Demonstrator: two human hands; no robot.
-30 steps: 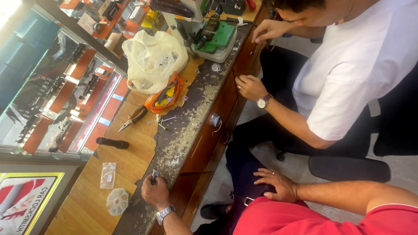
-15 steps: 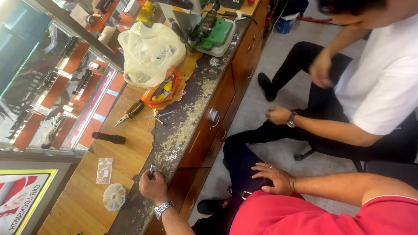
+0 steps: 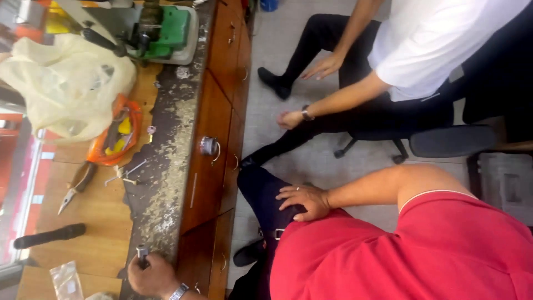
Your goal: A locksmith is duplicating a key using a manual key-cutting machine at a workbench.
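The left hand (image 3: pixel 151 275) is closed around a small metal piece (image 3: pixel 142 253) at the near edge of the worn counter (image 3: pixel 166 166). The right hand (image 3: pixel 304 200) lies flat and open on the knee, holding nothing. Pliers (image 3: pixel 78 186) lie far left.

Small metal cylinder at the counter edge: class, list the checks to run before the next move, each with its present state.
1. Left hand closed around small metal cylinder: ok.
2. Cylinder upright on the worn counter: ok.
3. Right hand free, flat on the thigh: ok.
4. Pliers lying apart from the left hand, on the wooden top: ok.
5. Firmness of the grip: cannot tell.
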